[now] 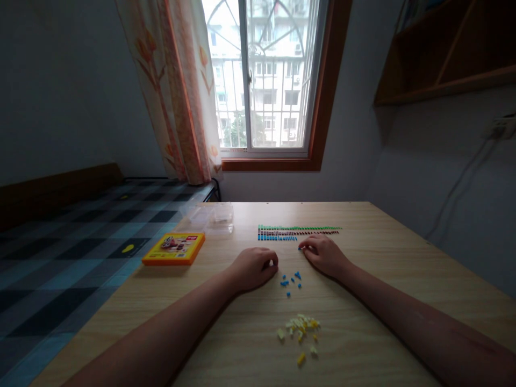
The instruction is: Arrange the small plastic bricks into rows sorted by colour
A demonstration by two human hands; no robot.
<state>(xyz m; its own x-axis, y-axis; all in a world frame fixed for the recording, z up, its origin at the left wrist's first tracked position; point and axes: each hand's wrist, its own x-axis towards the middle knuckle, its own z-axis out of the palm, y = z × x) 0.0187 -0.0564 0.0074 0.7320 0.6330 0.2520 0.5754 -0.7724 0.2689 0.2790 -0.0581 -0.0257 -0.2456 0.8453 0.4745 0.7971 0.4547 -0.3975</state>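
Three neat rows of tiny bricks [296,232] lie across the middle of the wooden table [382,258]: green at the back, brown in the middle, blue in front. My right hand [324,254] rests just before the blue row, fingertips pinched on a small blue brick [301,248]. My left hand [255,267] lies curled in a loose fist on the table, nothing visible in it. Several loose blue bricks [292,281] are scattered between my hands. A heap of yellow and white bricks [300,328] sits nearer to me.
An orange box [174,249] lies flat at the table's left edge, with a clear plastic case [209,219] behind it. A bed with a checked cover [72,242] stands left of the table. A window and curtain are beyond; a wall is on the right.
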